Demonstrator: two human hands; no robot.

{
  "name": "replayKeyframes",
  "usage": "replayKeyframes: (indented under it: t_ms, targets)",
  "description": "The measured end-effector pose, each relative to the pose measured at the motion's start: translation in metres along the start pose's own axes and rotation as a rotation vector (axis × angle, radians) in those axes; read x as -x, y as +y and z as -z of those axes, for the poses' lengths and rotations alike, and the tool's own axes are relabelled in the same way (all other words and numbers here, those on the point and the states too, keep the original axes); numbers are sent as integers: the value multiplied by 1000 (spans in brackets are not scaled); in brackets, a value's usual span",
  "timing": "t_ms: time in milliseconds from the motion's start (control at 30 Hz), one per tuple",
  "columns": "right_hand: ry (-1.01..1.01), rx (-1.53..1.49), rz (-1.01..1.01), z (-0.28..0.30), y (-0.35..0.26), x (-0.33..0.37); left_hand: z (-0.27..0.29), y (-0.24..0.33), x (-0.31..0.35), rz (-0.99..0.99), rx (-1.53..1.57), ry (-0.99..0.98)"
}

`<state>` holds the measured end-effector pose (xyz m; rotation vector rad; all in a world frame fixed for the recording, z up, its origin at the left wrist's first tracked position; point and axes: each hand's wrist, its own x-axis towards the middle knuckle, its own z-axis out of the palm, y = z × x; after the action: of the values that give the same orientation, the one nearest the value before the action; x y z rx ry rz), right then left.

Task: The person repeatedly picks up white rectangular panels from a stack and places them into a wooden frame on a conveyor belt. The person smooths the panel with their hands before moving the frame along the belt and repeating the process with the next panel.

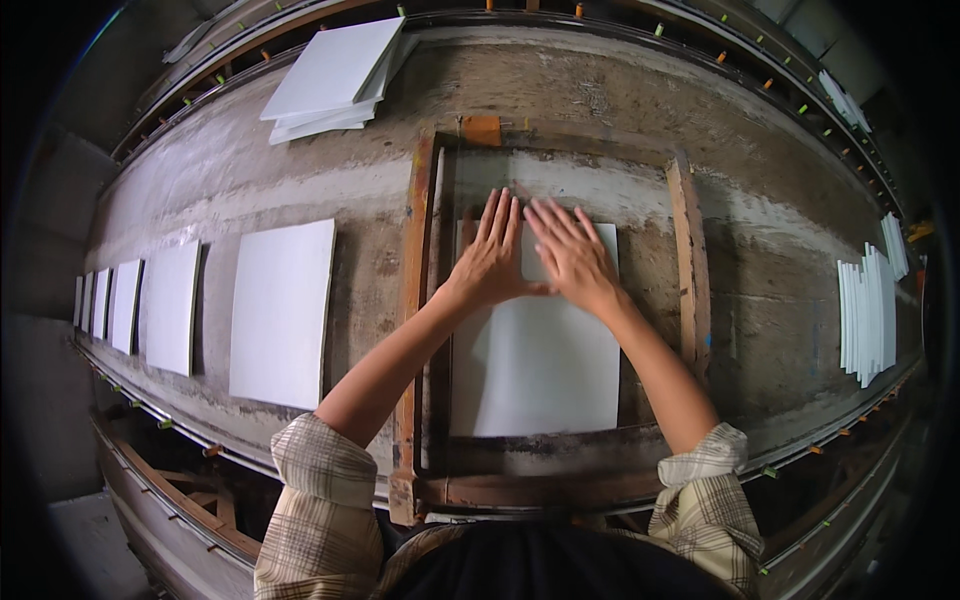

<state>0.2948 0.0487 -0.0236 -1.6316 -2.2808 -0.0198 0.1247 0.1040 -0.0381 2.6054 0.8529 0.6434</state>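
Note:
A wooden frame (689,260), which looks like a printing screen, lies on the long worn table (770,330) in front of me. Inside its bars shows a white sheet (550,370). My left hand (488,260) is spread flat over the sheet's upper left part, fingers pointing away from me. Beside it, my right hand (578,260) lies flat over the upper right part, fingers stretched and angled left. The thumbs nearly meet in the middle. Neither hand holds anything. Whether a mesh lies between my palms and the sheet, I cannot tell.
Several white sheets, the nearest one (282,312) largest in view, lie in a row on the left. A loose stack of sheets (335,75) rests at the far side. More sheets (867,315) lie at the right end. Orange and green pegs line the table's rails.

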Motion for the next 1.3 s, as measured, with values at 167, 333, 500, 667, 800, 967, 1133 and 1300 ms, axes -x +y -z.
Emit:
replayKeyframes:
  t_ms: [167,333,500,667,800,967,1133,1300]
  targets:
    - [148,117,-303,-13,5,18,6,29,17,285,-228,16]
    - [205,-19,-300,-8,-17,67,7,68,76,281,-274,-24]
    - [-20,98,-207,19,-58,107,15,117,120,112,-259,-283]
    - [-187,-6,-38,40,-94,129,16,121,126,107,-239,-317]
    - [-208,-107,24,41,-85,121,22,115,112,36,-188,-365]
    - [-88,2,3,10,-23,54,2,69,53,87,-255,-233]
    - [89,-5,-178,-15,32,-7,-8,28,-9,272,-255,50]
    - [225,143,-250,-17,28,5,-9,26,6,271,-172,159]
